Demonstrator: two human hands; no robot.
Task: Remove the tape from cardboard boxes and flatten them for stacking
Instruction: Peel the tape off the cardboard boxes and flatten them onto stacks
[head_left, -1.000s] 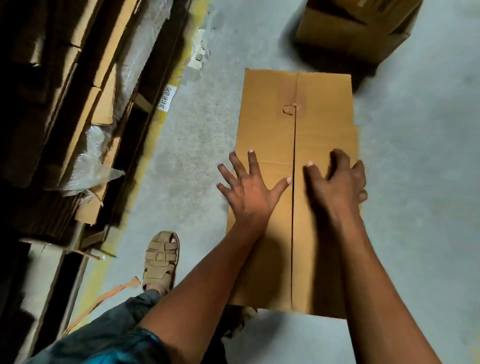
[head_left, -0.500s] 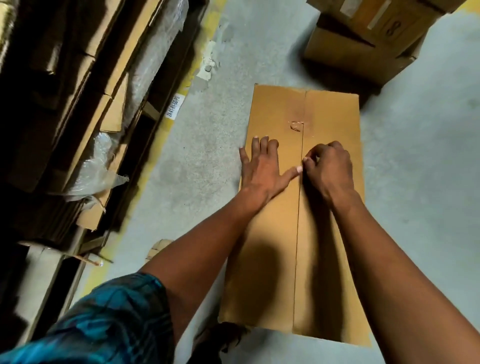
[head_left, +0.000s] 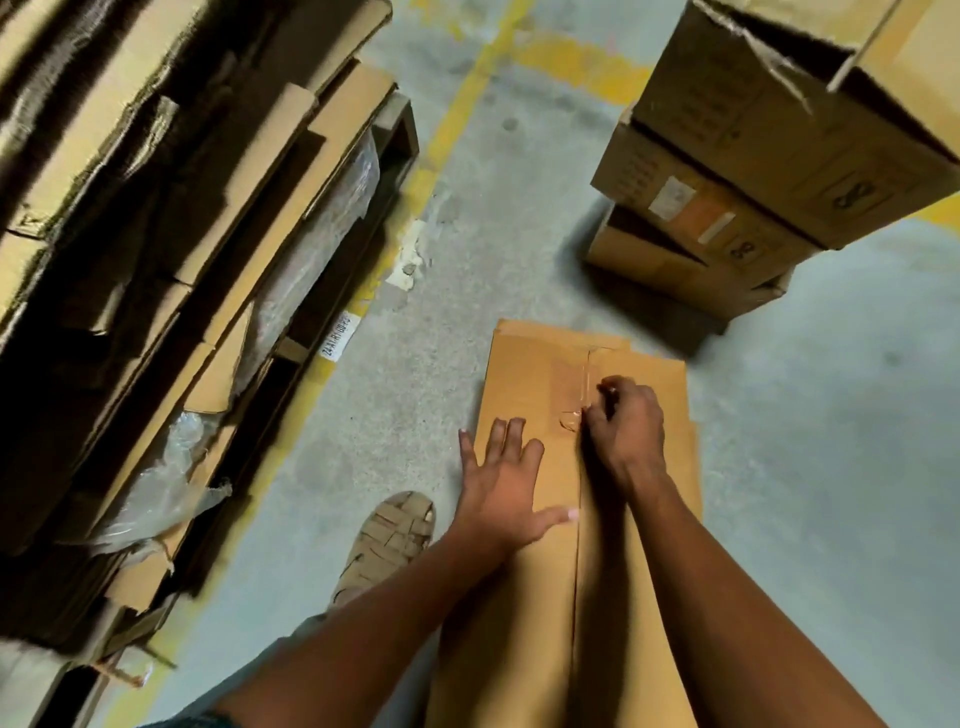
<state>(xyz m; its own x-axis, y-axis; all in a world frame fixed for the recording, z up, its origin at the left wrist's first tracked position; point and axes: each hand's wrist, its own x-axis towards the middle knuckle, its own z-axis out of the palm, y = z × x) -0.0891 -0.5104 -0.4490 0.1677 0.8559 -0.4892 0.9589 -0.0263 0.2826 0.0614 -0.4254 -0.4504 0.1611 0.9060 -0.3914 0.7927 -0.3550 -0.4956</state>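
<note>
Our left hand (head_left: 501, 480), spread flat, pins the flattened box (head_left: 524, 623). Our right hand (head_left: 626, 423) pinches clear tape (head_left: 571, 415) at the seam; the upright boxes (head_left: 727, 208) wait untouched.

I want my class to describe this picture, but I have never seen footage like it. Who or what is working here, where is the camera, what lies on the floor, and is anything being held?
There is no machine: a person works with two bare hands. The camera sits on the person's head, looking forward and down, so you see their own arms. A brown cardboard box lies on the grey floor. The left hand presses flat on it. The right hand pinches clear tape at the centre seam. Stacked boxes stand beyond to the right, flattened cardboard is piled to the left, and a sandalled foot is beside the box.
</note>
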